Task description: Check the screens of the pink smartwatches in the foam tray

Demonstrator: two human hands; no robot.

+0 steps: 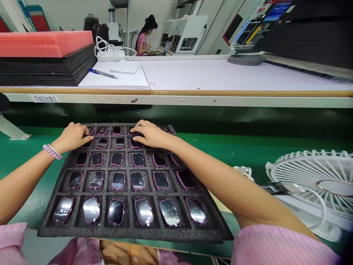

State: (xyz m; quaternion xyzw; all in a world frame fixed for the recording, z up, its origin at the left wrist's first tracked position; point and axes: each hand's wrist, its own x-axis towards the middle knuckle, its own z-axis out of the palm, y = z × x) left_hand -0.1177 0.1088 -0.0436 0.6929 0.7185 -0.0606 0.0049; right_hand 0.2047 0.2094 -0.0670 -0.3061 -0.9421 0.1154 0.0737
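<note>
A black foam tray (132, 234) with a grid of compartments lies in front of me. Its compartments hold rows of purple-framed smartwatch faces with dark, shiny screens, such as the watch face (116, 212) in the near row. My left hand (74, 135) is over the far left corner, thumb and forefinger apart beside the watch faces there. Farther right, my right hand (150, 134) reaches over the far rows. Its forefinger is at a far-row watch face (130, 131), its thumb at the watch face (135, 143) in the row nearer me. Both hands partly hide the compartments under them.
On the right stands a white fan (309, 176) with a cable. A raised shelf (190, 75) runs behind the tray, bearing stacked foam (44, 55), a notebook (128, 81) and a pen (103, 73). Beyond it, a person in pink (143, 40) is near white machines (182, 35).
</note>
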